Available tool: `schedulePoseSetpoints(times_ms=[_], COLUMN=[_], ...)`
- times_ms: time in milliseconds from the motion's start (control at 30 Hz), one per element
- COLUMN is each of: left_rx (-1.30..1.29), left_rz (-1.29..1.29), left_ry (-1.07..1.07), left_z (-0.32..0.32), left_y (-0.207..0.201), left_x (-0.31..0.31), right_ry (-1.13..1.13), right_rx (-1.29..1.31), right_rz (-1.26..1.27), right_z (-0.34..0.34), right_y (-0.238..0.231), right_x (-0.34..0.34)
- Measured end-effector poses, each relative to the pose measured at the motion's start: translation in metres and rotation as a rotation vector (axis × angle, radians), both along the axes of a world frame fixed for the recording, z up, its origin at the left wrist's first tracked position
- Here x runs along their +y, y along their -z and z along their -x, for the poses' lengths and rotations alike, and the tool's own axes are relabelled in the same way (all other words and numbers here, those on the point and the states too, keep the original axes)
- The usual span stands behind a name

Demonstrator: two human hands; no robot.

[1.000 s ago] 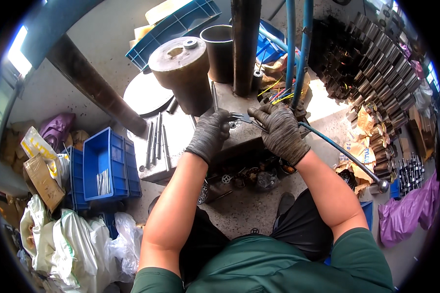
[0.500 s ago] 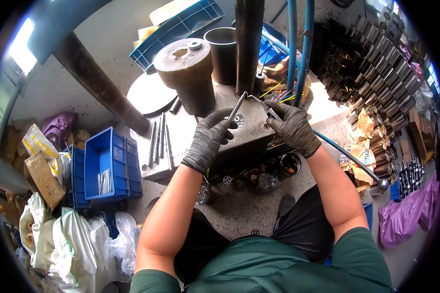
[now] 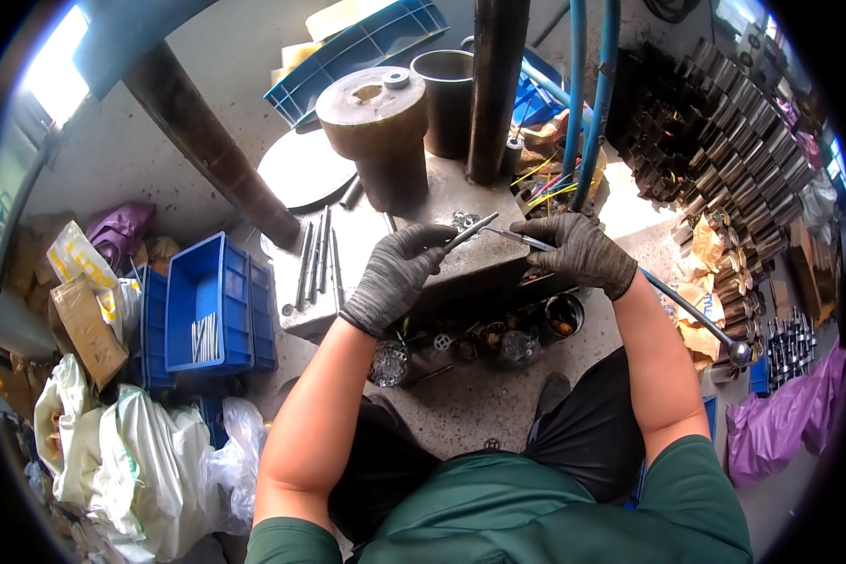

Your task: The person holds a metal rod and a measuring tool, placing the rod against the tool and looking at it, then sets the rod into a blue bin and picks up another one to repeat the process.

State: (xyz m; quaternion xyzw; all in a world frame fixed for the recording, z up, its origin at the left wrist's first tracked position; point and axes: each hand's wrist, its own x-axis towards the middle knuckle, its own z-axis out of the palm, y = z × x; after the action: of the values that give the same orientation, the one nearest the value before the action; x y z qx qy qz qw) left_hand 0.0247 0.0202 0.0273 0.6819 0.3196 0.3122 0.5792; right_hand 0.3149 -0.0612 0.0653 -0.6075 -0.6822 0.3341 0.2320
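Both my hands wear grey knit gloves and are raised over the front of a metal work block. My left hand is closed around a metal rod, whose end points up and to the right. In my right hand is a slim metal tool, its exact kind unclear. Its thin tip comes close to the rod's end; whether they touch I cannot tell. Small toothed metal discs lie on the block behind the rod. Several metal rods rest on the block's left side.
A heavy stepped metal cylinder and a dark column rise behind my hands. Blue hoses hang right of them. A ball-ended lever juts out at right. Blue crates stand at left; metal cores are stacked far right.
The rod and the tool have tipped from steep to flatter angles, their ends lower in the view. My right hand has shifted right and down. The whole view has moved slightly.
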Motion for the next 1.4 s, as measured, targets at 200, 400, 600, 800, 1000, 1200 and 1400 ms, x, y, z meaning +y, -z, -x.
schedulePoseSetpoints(times_ms=[200, 400, 600, 800, 1000, 1200, 1400], left_rx=[-0.087, -0.035, -0.1, -0.041, -0.196, -0.091, 0.648], left_rz=[0.301, 0.289, 0.455, 0.458, 0.686, 0.402, -0.368], left_ry=[0.081, 0.086, 0.079, 0.138, 0.183, 0.024, -0.318], left_z=[0.007, 0.008, 0.01, 0.014, 0.024, 0.038, 0.058], left_y=[0.003, 0.002, 0.005, 0.002, 0.0, -0.005, 0.018], left_x=[-0.01, -0.012, -0.013, -0.014, -0.013, -0.016, 0.008], right_ry=[-0.236, -0.257, -0.256, -0.29, -0.322, -0.192, 0.059], right_rx=[-0.021, 0.007, 0.058, -0.001, 0.197, 0.724, 0.295], right_rz=[-0.065, -0.028, -0.061, -0.134, -0.071, 0.39, -0.031], right_z=[0.015, 0.025, 0.029, 0.026, 0.035, 0.043, 0.025], right_y=[0.006, 0.002, 0.005, 0.009, 0.021, 0.009, 0.031], right_x=[-0.003, -0.002, -0.001, 0.001, -0.002, -0.012, -0.008])
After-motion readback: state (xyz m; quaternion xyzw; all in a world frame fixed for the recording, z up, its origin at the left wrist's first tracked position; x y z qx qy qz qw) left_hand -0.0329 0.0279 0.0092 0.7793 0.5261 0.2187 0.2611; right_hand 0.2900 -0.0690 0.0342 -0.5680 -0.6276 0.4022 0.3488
